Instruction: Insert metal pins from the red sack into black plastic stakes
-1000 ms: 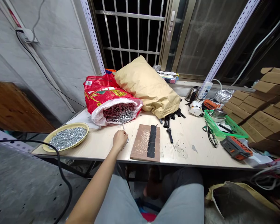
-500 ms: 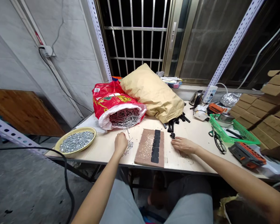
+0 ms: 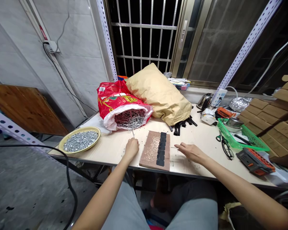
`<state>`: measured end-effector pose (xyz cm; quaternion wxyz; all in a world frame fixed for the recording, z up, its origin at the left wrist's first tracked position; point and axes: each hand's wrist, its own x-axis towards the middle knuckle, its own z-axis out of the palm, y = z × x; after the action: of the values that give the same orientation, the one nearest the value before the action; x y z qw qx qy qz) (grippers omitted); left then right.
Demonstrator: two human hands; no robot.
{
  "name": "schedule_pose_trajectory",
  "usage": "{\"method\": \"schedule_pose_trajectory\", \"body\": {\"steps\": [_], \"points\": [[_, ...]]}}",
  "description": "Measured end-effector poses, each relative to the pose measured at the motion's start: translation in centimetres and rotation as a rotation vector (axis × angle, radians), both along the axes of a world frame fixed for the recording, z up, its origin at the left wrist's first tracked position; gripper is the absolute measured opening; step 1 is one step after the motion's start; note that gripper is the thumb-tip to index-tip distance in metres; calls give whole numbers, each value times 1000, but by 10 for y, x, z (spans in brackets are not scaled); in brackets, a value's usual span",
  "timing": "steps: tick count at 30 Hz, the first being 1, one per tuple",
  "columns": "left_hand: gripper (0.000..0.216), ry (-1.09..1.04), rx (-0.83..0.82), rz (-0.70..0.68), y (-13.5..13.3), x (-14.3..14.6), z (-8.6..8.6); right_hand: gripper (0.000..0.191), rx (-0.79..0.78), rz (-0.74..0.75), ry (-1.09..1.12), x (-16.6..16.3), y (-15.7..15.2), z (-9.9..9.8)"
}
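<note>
My left hand [image 3: 132, 148] is closed, its fingertips down on the table where small metal pieces were scattered; what it pinches, if anything, is hidden. A thin metal rod [image 3: 133, 133] lies just beyond those fingers, toward the bag's mouth. On the right, my right hand [image 3: 190, 152] has its fingers pressed together, and a thin sliver shows at the tips, too small to name. Between the hands lies a brown board [image 3: 148, 156] sprinkled with pale crumbs. Along its right side runs a row of black, rounded flat pieces [image 3: 160, 152].
Long screws fill a red bag [image 3: 121, 100]; a tan sack [image 3: 160, 92] leans beside it, with black parts [image 3: 179, 127] underneath. Far left, a yellow plate [image 3: 99, 140] holds small metal pieces. Scissors [image 3: 227, 149], a green basket [image 3: 256, 148] and cardboard boxes [image 3: 273, 127] stand right.
My left hand has moved right, over the loose metal pieces. The small black part at my right fingertips no longer shows there. The view has shifted slightly.
</note>
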<state>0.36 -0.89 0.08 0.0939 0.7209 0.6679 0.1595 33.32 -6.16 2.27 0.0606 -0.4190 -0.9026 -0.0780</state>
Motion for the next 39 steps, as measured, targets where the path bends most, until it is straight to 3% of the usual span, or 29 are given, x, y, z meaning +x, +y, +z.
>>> {"method": "schedule_pose_trajectory", "body": {"steps": [8, 13, 16, 24, 28, 34, 39], "points": [[26, -11, 102, 73, -5, -5, -1, 24, -49, -165, 383, -67, -16, 15], [23, -18, 131, 109, -1, -19, -4, 22, -81, -166, 443, -94, -13, 16], [21, -16, 123, 92, 15, -14, -5, 21, -115, -160, 471, -103, -15, 17], [19, -2, 65, 156, 73, 17, -8, 21, -143, -171, 548, -105, -25, 17], [21, -31, 59, 171, 74, 12, -12, 23, -160, -198, 572, -95, -28, 16], [26, -105, 80, 250, 68, -27, -2, 22, -184, -229, 621, -86, -31, 8], [14, -168, 67, 112, 68, -24, -5, 21, -199, -225, 660, -92, -31, 6]]}}
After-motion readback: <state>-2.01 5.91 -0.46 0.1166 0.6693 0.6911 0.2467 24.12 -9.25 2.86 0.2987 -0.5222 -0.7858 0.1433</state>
